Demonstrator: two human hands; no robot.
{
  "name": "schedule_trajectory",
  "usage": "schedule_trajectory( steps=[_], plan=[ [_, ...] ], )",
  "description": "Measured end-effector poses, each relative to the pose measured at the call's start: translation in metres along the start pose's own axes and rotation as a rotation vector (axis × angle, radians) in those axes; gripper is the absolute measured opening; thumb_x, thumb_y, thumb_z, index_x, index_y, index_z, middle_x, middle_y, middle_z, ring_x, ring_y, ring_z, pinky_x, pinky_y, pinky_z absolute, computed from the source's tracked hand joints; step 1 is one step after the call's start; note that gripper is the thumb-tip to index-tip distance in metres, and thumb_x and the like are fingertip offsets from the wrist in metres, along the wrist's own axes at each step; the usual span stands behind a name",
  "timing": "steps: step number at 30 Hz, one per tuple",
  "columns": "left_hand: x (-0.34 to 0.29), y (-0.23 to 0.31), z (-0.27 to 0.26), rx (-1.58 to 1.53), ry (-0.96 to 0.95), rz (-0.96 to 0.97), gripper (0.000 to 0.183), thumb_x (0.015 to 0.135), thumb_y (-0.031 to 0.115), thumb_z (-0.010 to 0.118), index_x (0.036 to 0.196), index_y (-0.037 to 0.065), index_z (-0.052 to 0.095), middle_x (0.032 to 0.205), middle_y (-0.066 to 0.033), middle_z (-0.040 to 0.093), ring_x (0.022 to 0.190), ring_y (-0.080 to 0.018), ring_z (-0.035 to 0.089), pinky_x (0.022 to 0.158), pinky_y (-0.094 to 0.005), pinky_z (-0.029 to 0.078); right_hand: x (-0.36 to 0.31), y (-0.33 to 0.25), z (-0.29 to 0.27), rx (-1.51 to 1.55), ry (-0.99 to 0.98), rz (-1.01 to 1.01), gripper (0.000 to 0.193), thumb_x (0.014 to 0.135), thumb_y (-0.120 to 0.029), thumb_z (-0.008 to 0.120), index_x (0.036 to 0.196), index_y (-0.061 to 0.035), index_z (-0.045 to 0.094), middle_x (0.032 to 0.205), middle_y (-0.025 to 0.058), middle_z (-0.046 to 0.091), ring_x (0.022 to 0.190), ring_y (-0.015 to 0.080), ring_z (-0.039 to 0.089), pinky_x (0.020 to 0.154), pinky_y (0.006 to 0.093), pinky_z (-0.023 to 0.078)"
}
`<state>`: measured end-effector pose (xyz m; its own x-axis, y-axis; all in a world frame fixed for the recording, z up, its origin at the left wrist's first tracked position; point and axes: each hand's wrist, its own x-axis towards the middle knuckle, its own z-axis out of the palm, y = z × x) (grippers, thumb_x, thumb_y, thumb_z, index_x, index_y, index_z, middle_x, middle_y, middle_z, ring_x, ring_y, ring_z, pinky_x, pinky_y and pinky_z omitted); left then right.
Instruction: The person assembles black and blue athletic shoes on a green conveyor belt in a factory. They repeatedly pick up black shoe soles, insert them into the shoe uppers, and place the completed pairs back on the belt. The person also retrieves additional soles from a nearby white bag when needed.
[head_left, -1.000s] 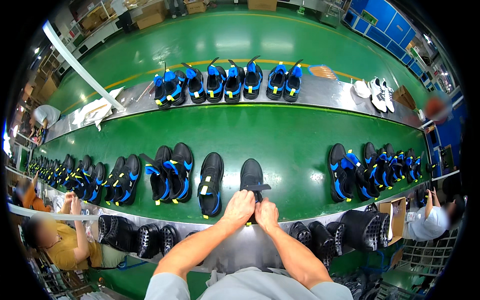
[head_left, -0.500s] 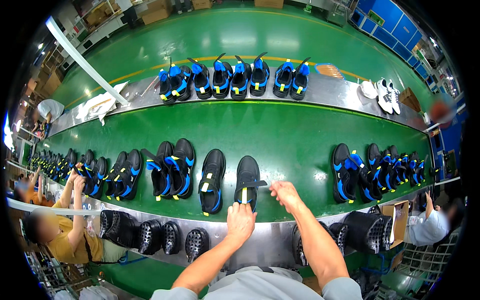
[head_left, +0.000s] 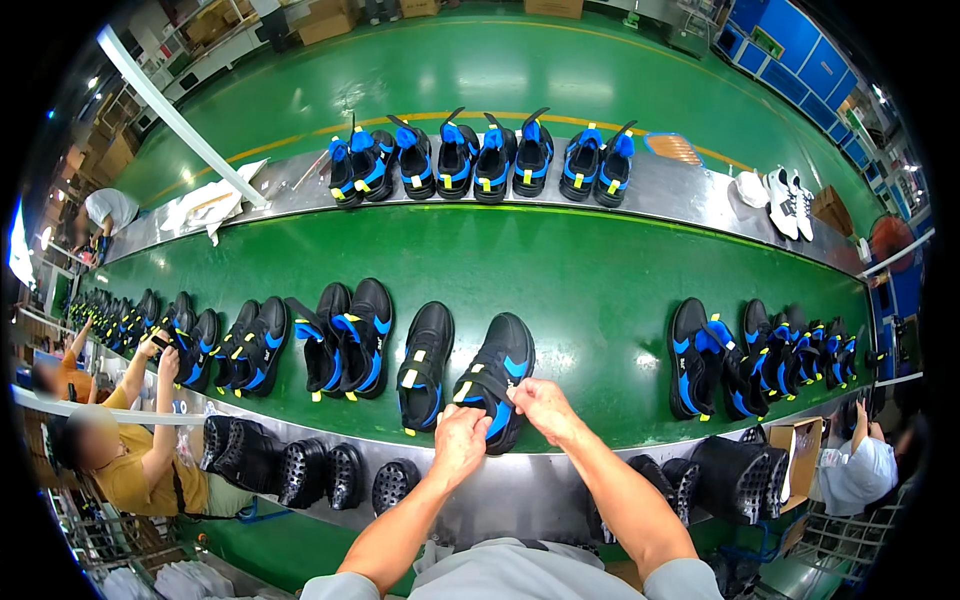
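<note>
In front of me a black sneaker with blue side panels (head_left: pixel 507 345) rests on the green belt, toe pointing away and leaning slightly to the right. My left hand (head_left: pixel 462 440) grips its heel end at the collar. At its right side, my right hand (head_left: pixel 545 408) is closed, with fingertips pinching the end of the dark strap (head_left: pixel 488 384) that crosses the instep. The fingers partly hide the strap end. Just to the left stands a matching sneaker (head_left: pixel 427 345), its strap lying across it, untouched by either hand.
More sneakers stand on the belt to the left (head_left: pixel 365 335) and right (head_left: pixel 690 355). A metal ledge along the near edge bears black shoe lasts (head_left: pixel 397 485). Another row of sneakers (head_left: pixel 493 165) lines the far metal shelf. Co-workers sit at left (head_left: pixel 130 460) and right (head_left: pixel 858 465).
The sneaker has turned so its blue side shows. My right hand has moved left onto it, and the strap that stuck out to the right now lies across the instep.
</note>
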<state>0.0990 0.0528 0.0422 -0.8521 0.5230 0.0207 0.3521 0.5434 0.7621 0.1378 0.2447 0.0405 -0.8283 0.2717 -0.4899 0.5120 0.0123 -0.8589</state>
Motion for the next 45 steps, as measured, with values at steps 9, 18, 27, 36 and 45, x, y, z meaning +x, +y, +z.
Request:
schedule_trajectory(
  steps=[9, 18, 27, 36, 45],
  plan=[
    [-0.005, -0.013, 0.030, 0.357, 0.084, 0.179, 0.008, 0.083, 0.014, 0.071, 0.079, 0.007, 0.070, 0.075, -0.0096, 0.064, 0.080, -0.0324, 0.056, 0.073, -0.0460, 0.040, -0.001, 0.029, 0.025, -0.496, 0.105, -0.049, 0.037, 0.099, -0.034, 0.059, 0.089, 0.0004, 0.066, 0.086, 0.0247, 0.068, 0.083, 0.0424, 0.066, 0.074, 0.0504, 0.050],
    [0.133, -0.006, -0.097, 0.517, 0.221, 0.409, 0.013, 0.083, 0.014, 0.073, 0.083, 0.005, 0.064, 0.083, -0.0151, 0.063, 0.081, -0.0359, 0.061, 0.073, -0.0473, 0.051, 0.004, -0.020, -0.019, -0.650, -0.030, 0.065, 0.050, 0.093, -0.031, 0.067, 0.129, 0.0027, 0.061, 0.115, 0.0239, 0.071, 0.110, 0.0403, 0.067, 0.097, 0.0478, 0.052],
    [0.412, -0.102, -0.223, 0.893, -0.027, -0.212, 0.083, 0.083, 0.048, 0.080, 0.154, 0.038, 0.039, 0.149, -0.0212, 0.044, 0.141, -0.0425, 0.041, 0.105, -0.0640, 0.046, -0.011, 0.014, -0.105, -0.341, 0.101, 0.099, 0.036, 0.090, -0.023, 0.075, 0.117, 0.0009, 0.070, 0.098, 0.0161, 0.076, 0.085, 0.0237, 0.073, 0.079, 0.0360, 0.057],
    [0.482, -0.199, -0.210, 0.697, 0.050, -0.047, 0.053, 0.081, 0.047, 0.081, 0.122, 0.014, 0.073, 0.119, -0.0187, 0.070, 0.118, -0.0390, 0.059, 0.101, -0.0489, 0.050, -0.047, 0.040, -0.139, -0.122, 0.172, 0.401, 0.032, 0.093, -0.020, 0.074, 0.114, 0.0038, 0.070, 0.088, 0.0117, 0.075, 0.076, 0.0141, 0.070, 0.068, 0.0299, 0.056],
    [0.291, 0.019, -0.224, 0.806, 0.172, 0.142, 0.042, 0.068, 0.032, 0.090, 0.099, 0.007, 0.077, 0.095, -0.0183, 0.068, 0.097, -0.0368, 0.061, 0.084, -0.0504, 0.052, -0.074, -0.033, -0.138, -0.417, 0.238, 0.054, 0.031, 0.094, -0.021, 0.072, 0.114, 0.0024, 0.069, 0.100, 0.0177, 0.075, 0.092, 0.0250, 0.073, 0.081, 0.0363, 0.056]
  ],
)
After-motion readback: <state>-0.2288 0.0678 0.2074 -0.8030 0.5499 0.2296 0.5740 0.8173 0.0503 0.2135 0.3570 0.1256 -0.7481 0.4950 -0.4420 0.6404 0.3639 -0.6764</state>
